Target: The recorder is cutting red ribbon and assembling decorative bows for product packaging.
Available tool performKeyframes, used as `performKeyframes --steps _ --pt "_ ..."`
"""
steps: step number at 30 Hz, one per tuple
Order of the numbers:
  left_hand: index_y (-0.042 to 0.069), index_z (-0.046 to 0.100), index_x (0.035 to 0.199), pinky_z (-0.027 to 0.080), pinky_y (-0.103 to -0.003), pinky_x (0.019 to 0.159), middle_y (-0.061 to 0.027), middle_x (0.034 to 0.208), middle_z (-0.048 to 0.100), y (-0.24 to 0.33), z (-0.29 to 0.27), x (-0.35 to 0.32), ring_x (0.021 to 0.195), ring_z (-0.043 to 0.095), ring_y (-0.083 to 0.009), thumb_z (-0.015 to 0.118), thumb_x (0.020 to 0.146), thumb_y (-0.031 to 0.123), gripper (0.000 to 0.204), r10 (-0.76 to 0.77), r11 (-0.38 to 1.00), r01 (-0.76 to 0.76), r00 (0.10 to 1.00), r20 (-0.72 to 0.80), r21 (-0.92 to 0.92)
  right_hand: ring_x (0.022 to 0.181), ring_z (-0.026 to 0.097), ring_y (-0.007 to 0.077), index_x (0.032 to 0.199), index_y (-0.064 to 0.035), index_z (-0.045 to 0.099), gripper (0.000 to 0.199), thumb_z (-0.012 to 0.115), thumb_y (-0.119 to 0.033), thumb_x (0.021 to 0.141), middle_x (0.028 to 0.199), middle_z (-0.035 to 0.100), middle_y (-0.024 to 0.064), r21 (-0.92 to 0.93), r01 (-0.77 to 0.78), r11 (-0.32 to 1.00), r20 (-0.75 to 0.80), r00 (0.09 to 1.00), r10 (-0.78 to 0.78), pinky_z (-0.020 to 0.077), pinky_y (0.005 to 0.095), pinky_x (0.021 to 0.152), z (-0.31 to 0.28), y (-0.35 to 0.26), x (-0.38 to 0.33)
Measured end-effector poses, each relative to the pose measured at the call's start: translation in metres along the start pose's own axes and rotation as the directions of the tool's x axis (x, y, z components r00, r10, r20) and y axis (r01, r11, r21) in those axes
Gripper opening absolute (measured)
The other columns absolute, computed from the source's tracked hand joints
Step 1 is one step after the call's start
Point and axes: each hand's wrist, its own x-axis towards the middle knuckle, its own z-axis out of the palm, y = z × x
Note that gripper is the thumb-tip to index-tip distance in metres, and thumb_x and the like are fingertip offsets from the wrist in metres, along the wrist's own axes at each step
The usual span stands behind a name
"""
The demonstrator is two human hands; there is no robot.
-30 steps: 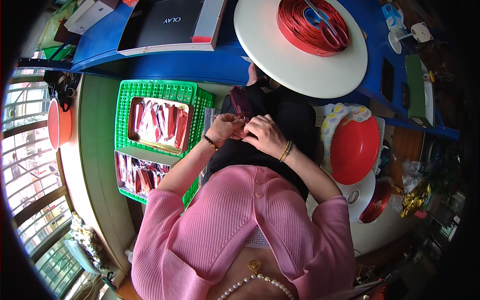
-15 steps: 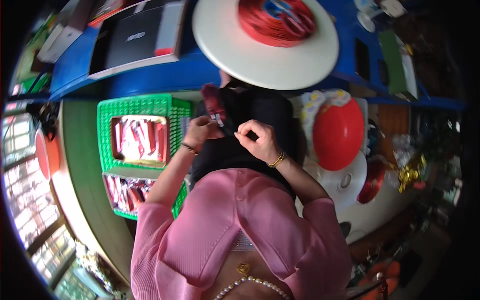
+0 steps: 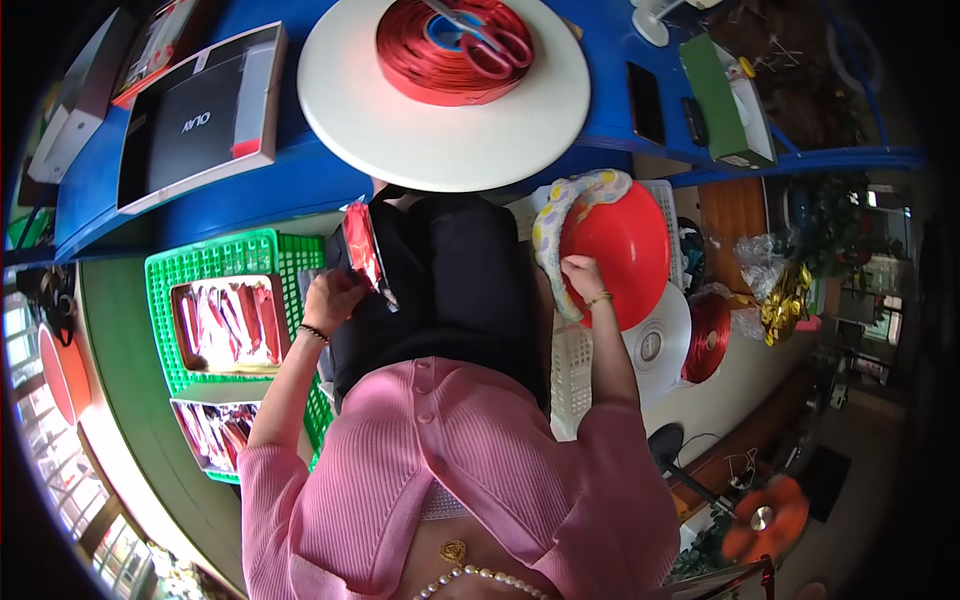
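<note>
On the lap now, the left hand (image 3: 335, 299) sits right beside a red packet (image 3: 360, 240) lying along the left thigh (image 3: 400, 245), just short of the desk's (image 3: 608, 112) near edge; its grip looks narrow, on what I can't tell. Across, the right hand (image 3: 588, 281) is at the red bowl's (image 3: 632, 250) left side, grip bunched, contents hidden. Farther up, a round white board (image 3: 440, 150) overhangs that near edge, carrying red ribbon (image 3: 413, 72) and scissors (image 3: 478, 32).
</note>
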Motion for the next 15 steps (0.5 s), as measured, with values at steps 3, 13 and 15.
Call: performKeyframes --steps 3,13,15 --pt "0.006 0.053 0.081 0.046 -0.041 0.062 -0.0118 0.074 0.059 0.017 0.010 -0.016 0.071 0.058 -0.0321 0.071 0.068 0.021 0.027 0.277 0.948 -0.207 0.910 -0.308 0.241 0.077 0.058 0.0154 0.095 0.0029 0.063 0.035 0.055 -0.031 0.089 0.085 0.065 0.0050 -0.043 -0.093 0.995 0.113 0.989 0.098 0.0459 0.0296 0.071 -0.018 -0.023 -0.011" --pt "0.006 0.058 0.110 0.044 -0.037 0.086 -0.0071 0.113 0.056 0.009 0.012 -0.034 0.101 0.054 -0.0271 0.053 0.065 -0.004 0.047 0.716 0.637 -0.640 0.698 -0.022 0.429 0.095 0.053 0.0273 0.105 -0.0075 0.060 0.036 0.066 -0.004 0.070 0.106 0.053 0.0090 -0.397 0.824 0.403 0.160 0.495 -0.854 0.0411 0.0380 0.083 0.116 -0.187 -0.061" --pt "0.006 0.057 0.112 0.043 -0.037 0.088 -0.0078 0.116 0.055 0.010 0.007 -0.038 0.105 0.053 -0.0269 0.053 0.065 -0.003 0.048 0.709 0.640 -0.645 0.705 0.004 0.418 0.092 0.053 0.0227 0.105 -0.0114 0.061 0.039 0.069 -0.008 0.068 0.103 0.053 0.0047 -0.315 0.909 0.274 0.261 0.361 -0.895 0.0411 0.0356 0.081 0.158 -0.185 -0.062"
